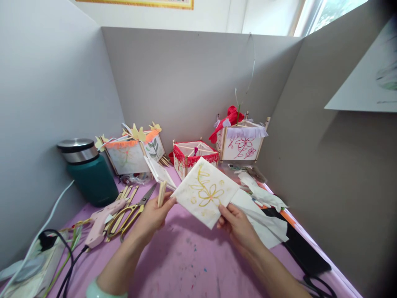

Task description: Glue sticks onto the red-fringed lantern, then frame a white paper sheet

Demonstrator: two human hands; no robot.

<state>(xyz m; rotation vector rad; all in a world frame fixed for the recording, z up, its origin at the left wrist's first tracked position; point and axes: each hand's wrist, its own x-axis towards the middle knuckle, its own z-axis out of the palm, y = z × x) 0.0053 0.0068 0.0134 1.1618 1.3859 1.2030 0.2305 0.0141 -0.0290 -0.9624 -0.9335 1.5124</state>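
Note:
A square white panel [207,192] with a yellow flower drawing is held tilted above the pink table. My left hand [156,213] pinches its left corner and also holds short wooden sticks [161,194] upright. My right hand [234,223] grips the panel's lower right edge between thumb and fingers. Behind the panel stands a red-trimmed box frame [196,154]. Gold-handled scissors [132,213] and a pink glue gun [101,221] lie left of my left hand. White sheets [263,225] are right of the panel.
At the back left is an orange-trimmed lantern [127,157], beside a green bottle [91,178]. A purple-trimmed lantern [243,142] stands at the back right. Grey partitions [192,82] enclose the pink table [186,265]. A black flat object [305,246] lies at the right edge; cables run at the lower left.

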